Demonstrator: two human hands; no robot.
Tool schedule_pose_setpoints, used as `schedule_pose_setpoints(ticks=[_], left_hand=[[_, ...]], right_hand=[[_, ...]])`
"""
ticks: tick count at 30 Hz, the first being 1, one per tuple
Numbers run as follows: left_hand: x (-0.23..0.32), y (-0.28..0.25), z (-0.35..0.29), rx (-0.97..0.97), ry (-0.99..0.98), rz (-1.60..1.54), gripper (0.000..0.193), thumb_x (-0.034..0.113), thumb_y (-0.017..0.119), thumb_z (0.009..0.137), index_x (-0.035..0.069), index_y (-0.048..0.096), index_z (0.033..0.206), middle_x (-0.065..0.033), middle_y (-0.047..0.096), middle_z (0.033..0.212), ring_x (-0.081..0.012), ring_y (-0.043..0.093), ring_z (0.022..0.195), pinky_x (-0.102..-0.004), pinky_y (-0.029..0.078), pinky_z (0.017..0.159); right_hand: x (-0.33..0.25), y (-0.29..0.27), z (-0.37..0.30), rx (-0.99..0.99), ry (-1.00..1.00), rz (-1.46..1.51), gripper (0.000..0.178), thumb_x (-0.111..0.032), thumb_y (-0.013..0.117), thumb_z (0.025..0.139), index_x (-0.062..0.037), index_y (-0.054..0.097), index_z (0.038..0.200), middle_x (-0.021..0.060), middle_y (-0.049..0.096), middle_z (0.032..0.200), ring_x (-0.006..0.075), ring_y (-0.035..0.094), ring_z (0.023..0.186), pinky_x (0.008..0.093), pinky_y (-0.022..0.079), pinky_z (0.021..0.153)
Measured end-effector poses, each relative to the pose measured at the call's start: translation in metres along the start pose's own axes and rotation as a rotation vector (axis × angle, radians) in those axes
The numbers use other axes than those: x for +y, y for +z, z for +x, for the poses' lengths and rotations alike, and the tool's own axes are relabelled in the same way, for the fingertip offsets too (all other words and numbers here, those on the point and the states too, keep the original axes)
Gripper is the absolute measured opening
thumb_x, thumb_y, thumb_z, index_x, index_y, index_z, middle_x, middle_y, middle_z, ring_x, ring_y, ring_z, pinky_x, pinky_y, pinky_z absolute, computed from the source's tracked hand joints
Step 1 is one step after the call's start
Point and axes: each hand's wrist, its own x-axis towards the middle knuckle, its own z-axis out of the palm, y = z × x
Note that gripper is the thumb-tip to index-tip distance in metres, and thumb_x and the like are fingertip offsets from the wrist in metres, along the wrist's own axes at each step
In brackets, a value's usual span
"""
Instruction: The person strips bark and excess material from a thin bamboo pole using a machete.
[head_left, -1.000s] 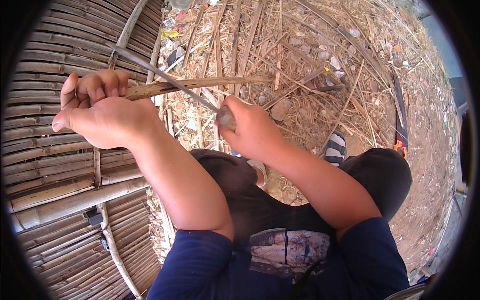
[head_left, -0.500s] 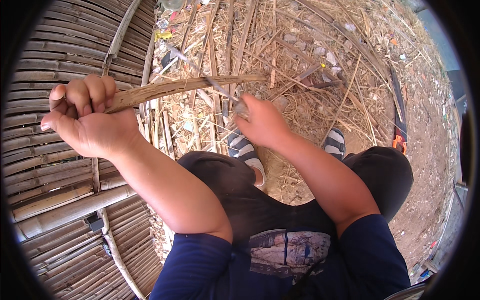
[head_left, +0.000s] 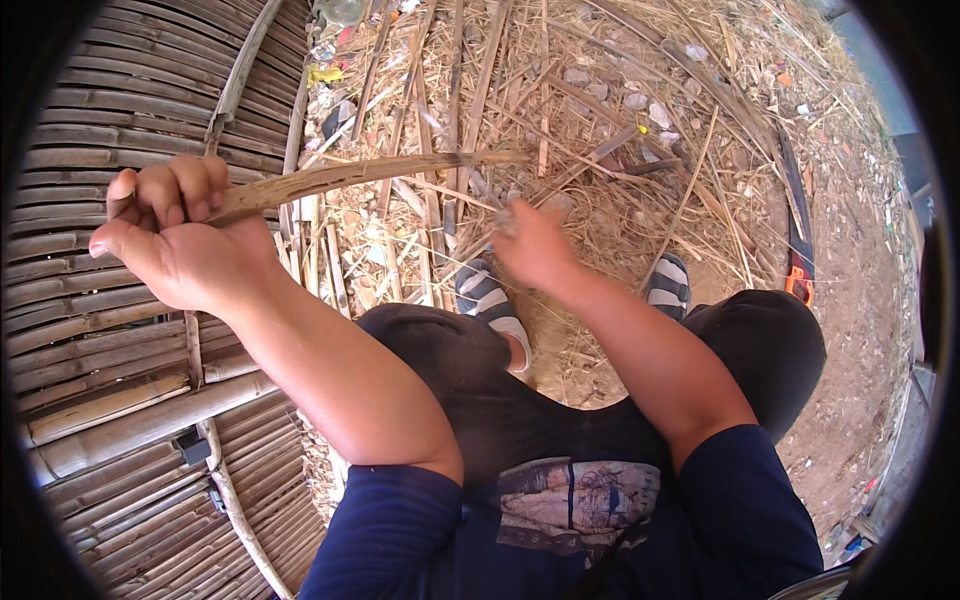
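Observation:
My left hand is raised at the left, palm up, its fingers curled around the thick end of a brown split bamboo strip. The strip runs rightward, slightly bent, and its thin far end is darker and unsupported. Below that thin end, my right hand is closed and smeared by motion. It grips the grey handle of a knife. The knife's narrow blade is too blurred to trace, and I cannot tell whether it touches the strip.
A bamboo slat wall stands close at the left. Straw, bamboo strips and litter cover the ground ahead. On the right lies a saw with an orange handle. My striped sandals are below my hands.
My right hand has moved slightly right and downward with the knife, whose blade crossed the strip before. The left hand and the strip have barely shifted.

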Motion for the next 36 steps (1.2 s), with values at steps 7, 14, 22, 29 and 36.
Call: schedule_pose_setpoints(ticks=[7,14,22,29,36], left_hand=[[0.007,0.021,-0.009,0.285,0.025,0.243,0.056,0.048,0.02,0.112,0.008,0.054,0.093,0.0008,0.031,0.065,-0.0129,0.027,0.055,-0.0286,0.026,0.052],[0.001,0.011,-0.001,0.274,-0.002,0.184,0.054,0.046,0.021,0.112,0.008,0.053,0.093,0.0009,0.031,0.066,-0.0133,0.026,0.056,-0.0292,0.025,0.052],[0.023,0.02,-0.005,0.37,0.081,0.343,0.036,0.028,0.026,0.112,0.004,0.049,0.096,0.0011,0.032,0.064,-0.0108,0.03,0.052,-0.0297,0.028,0.047],[0.04,-0.008,0.017,0.258,0.163,0.375,0.031,0.023,0.032,0.111,-0.001,0.051,0.106,-0.0025,0.032,0.068,-0.0134,0.03,0.055,-0.0295,0.027,0.051],[0.035,-0.002,0.021,0.468,0.187,0.484,0.043,0.033,0.03,0.112,0.0,0.054,0.098,-0.0036,0.039,0.068,-0.0161,0.03,0.056,-0.0321,0.026,0.05]], right_hand=[[-0.03,0.028,-0.016,0.038,-0.301,0.049,0.037,-0.015,0.069,0.087,0.0001,0.055,0.117,0.0257,0.07,0.093,0.0449,0.069,0.084,0.0523,0.055,0.076],[0.081,0.034,0.012,0.145,0.073,-0.081,0.037,-0.015,0.069,0.086,-0.0001,0.056,0.118,0.0255,0.07,0.09,0.0456,0.069,0.085,0.051,0.055,0.077],[0.011,0.039,0.001,0.116,-0.266,0.068,0.034,-0.019,0.069,0.087,-0.0009,0.055,0.112,0.0254,0.069,0.088,0.0465,0.067,0.085,0.0507,0.053,0.074],[0.109,0.079,0.003,-0.051,0.232,-0.149,0.04,-0.023,0.07,0.084,-0.0017,0.058,0.115,0.0269,0.07,0.098,0.0458,0.068,0.094,0.0517,0.054,0.08],[0.086,0.085,-0.001,-0.016,0.103,0.062,0.035,-0.022,0.068,0.085,-0.0016,0.058,0.112,0.0263,0.071,0.101,0.045,0.068,0.096,0.0529,0.053,0.084]])
